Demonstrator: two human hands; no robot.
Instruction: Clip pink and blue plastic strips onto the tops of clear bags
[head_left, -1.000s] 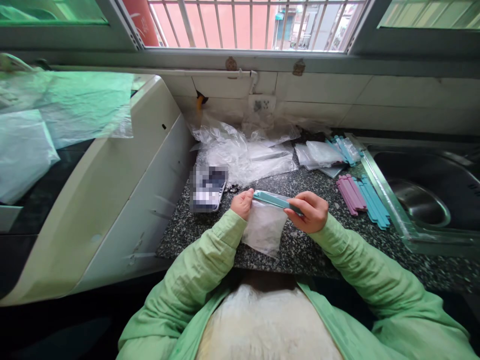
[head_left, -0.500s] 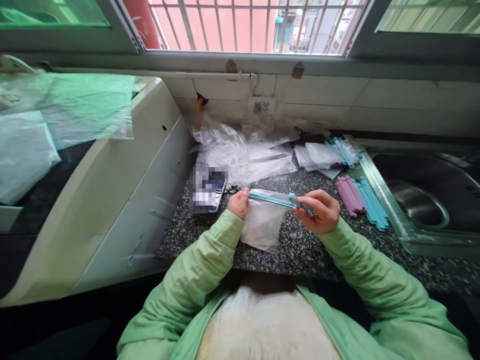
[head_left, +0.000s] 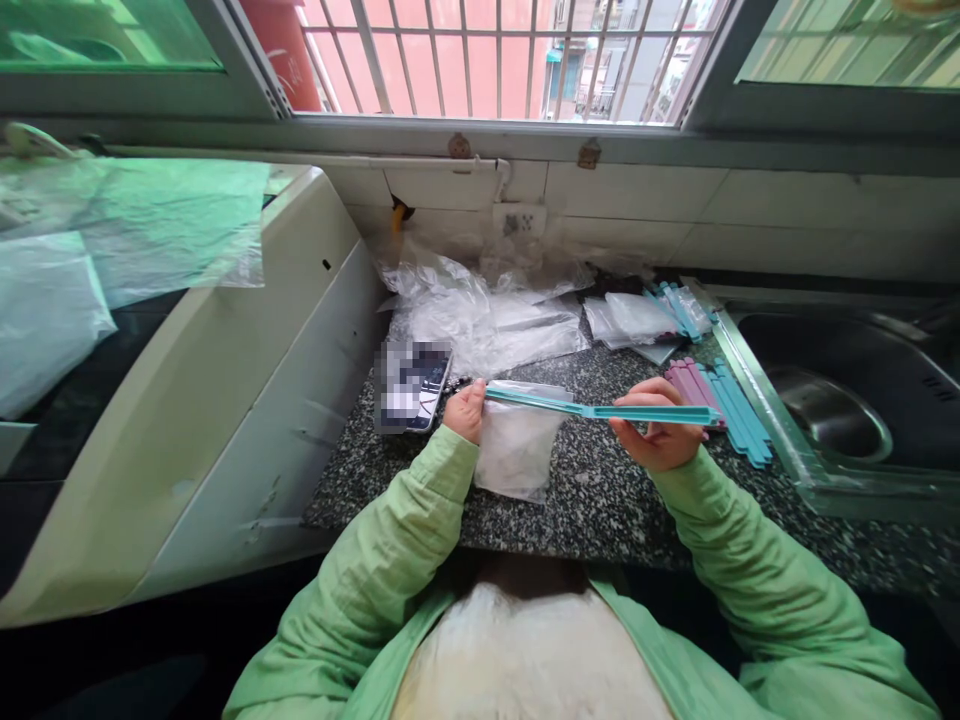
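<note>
A teal bag sealing clip (head_left: pixel 637 412) is unfolded almost straight between my hands, its hinge near the middle. My left hand (head_left: pixel 466 411) is closed, pinching the clip's left end together with the top corner of a clear plastic bag (head_left: pixel 517 452). The bag's top edge lies along the left arm of the clip, and the rest hangs down over the counter. My right hand (head_left: pixel 658 432) is closed on the right arm of the clip, thumb below and fingers behind it. Some of the right fingers are hidden by the clip.
A phone (head_left: pixel 431 385), partly blurred, lies left of my left hand. Crumpled clear plastic (head_left: pixel 480 310) and folded bags (head_left: pixel 634 318) lie behind. Pink clips (head_left: pixel 682 380) and teal clips (head_left: pixel 739 415) lie beside the sink (head_left: pixel 847 480). A pale appliance (head_left: pixel 247 400) stands at left.
The clip was folded shut along the bag's top edge; its right arm has now swung open to the right. My right hand moved slightly right with it, while my left kept its hold.
</note>
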